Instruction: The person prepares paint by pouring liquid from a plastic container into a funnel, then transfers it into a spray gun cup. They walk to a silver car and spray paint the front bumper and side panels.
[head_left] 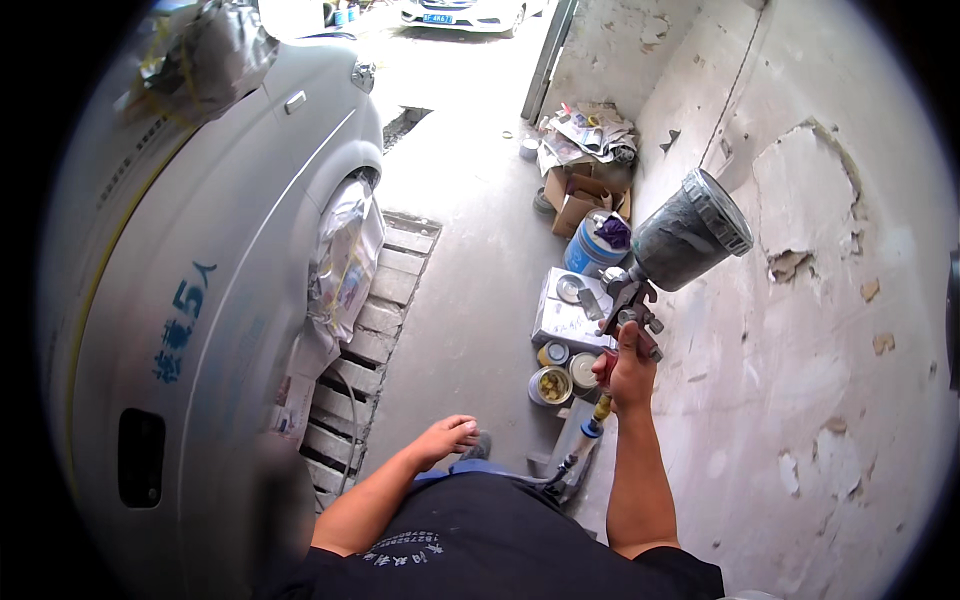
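My right hand (630, 378) is closed around the red handle of a paint spray gun (628, 305), raised beside the wall on the right. On the gun sits a large grey paint cup (690, 232), smeared with paint and tilted up to the right. From the bottom of the handle, an air hose (575, 458) with a yellow and blue fitting runs down towards my waist. My left hand (447, 440) hangs in front of my belly with its fingers loosely curled in; nothing shows in it.
On the left stands a silver-white vehicle (240, 230), its wheel masked with plastic sheet (345, 255). A slatted floor drain (385, 310) runs beside it. Along the peeling wall (800, 330) are open paint cans (550, 385), a white box (560, 318), a blue-white bucket (590, 248) and cardboard (575, 205).
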